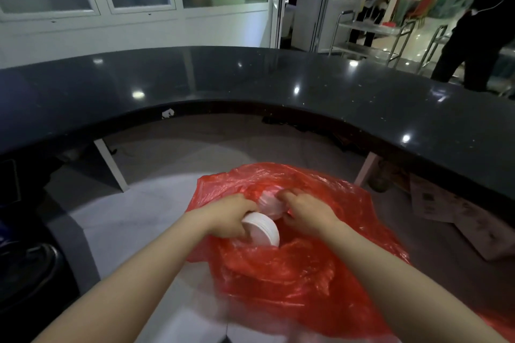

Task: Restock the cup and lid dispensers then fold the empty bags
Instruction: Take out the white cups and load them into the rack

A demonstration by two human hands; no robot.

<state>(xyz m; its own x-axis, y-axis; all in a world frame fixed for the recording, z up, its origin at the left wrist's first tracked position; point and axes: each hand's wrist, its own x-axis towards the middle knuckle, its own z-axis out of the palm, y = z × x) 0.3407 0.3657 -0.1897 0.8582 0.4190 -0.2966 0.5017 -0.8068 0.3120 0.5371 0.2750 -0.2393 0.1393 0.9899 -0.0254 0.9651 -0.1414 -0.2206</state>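
A curved black desk (278,78) spans the far side; nothing on it blocks the work, and no dispensers are visible. Below it, on the pale floor (133,220), lies a red plastic bag (292,273), thin, limp and slippery-looking, likely to snag on whatever is drawn out. At right a cardboard box (457,211) sits well apart. The left hand (231,217) curls around a stack of white lids (263,228), light and stiff, best gripped around its rim. The right hand (306,210) pinches a second white stack (269,200) inside the bag's mouth.
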